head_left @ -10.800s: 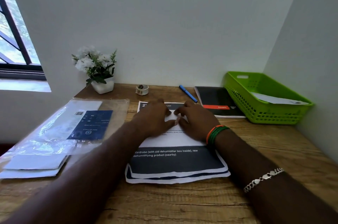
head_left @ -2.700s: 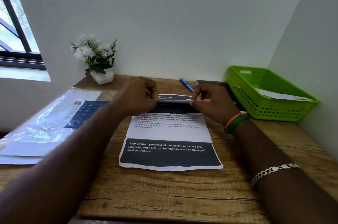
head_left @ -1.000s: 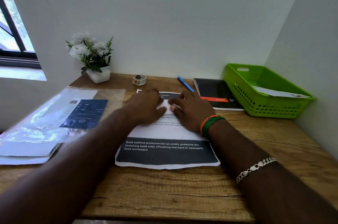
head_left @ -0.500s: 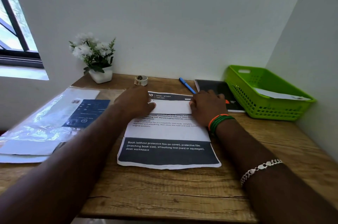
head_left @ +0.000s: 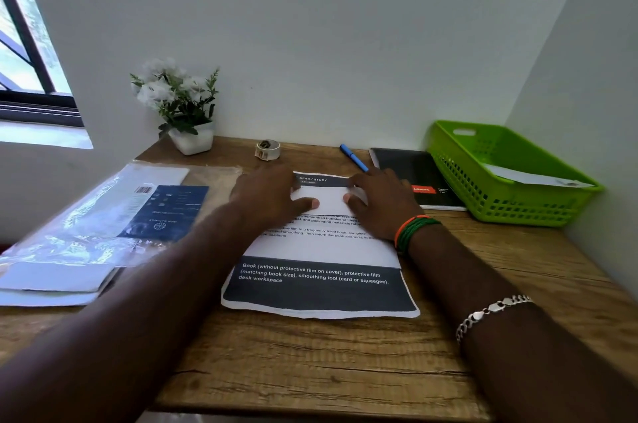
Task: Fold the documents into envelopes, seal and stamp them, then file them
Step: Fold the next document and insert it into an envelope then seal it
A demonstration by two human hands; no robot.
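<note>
At the far left of the desk [head_left: 310,364], a glossy plastic packet [head_left: 103,215] lay over flat white envelopes [head_left: 51,284]; its slick film could let it slide if nudged. Behind it stood a white pot of artificial-looking flowers [head_left: 179,101], then a small roll of what may have been stamps [head_left: 267,149].

The left hand [head_left: 269,194] lay flat, its grip apart, fingers spread on the folded white flap of the document [head_left: 321,250]. This sheet, thin paper with dark printed bands and an uneven near edge, lay flat at the desk's centre. The right hand [head_left: 383,201] also lay flat, grip apart, on the flap's right end.

Judged risk: uneven pressure between the two hands could skew the crease, leaving the folded sheet too wide or crooked for an envelope. The rough wood grain could also mark the paper.

Further right lay a blue pen [head_left: 354,157], a matte black notebook [head_left: 414,181] and a perforated green plastic basket [head_left: 500,208] holding an envelope.
</note>
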